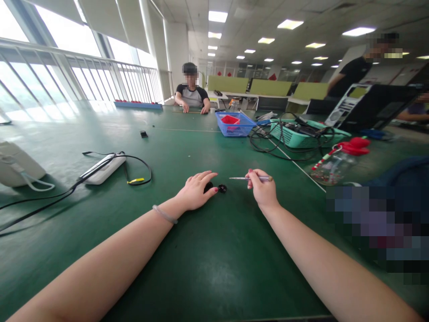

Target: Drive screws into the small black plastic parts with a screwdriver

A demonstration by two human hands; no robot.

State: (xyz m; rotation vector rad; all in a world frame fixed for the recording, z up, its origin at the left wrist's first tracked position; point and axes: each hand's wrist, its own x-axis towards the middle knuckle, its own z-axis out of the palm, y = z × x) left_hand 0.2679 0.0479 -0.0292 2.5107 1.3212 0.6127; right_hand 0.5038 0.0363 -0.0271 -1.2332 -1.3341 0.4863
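My left hand (196,191) rests low over the table with its fingers stretched out and the thumb apart. A black piece (208,187) shows between the thumb and fingers, partly hidden by them; whether they touch it I cannot tell. Just right of the thumb tip lies a small shiny black part (222,188), too small to make out. My right hand (263,188) is closed around a slim screwdriver (239,178) with a see-through purplish handle. Its thin metal shaft points left, above and to the right of the small black part.
On the green table (208,277), a white power strip (103,169) with black cables lies left, near a pale pouch (20,165). Farther off are a blue basket (236,129), a green basket (291,141) with cables and a red-lidded jar (335,165). A person (191,91) sits opposite.
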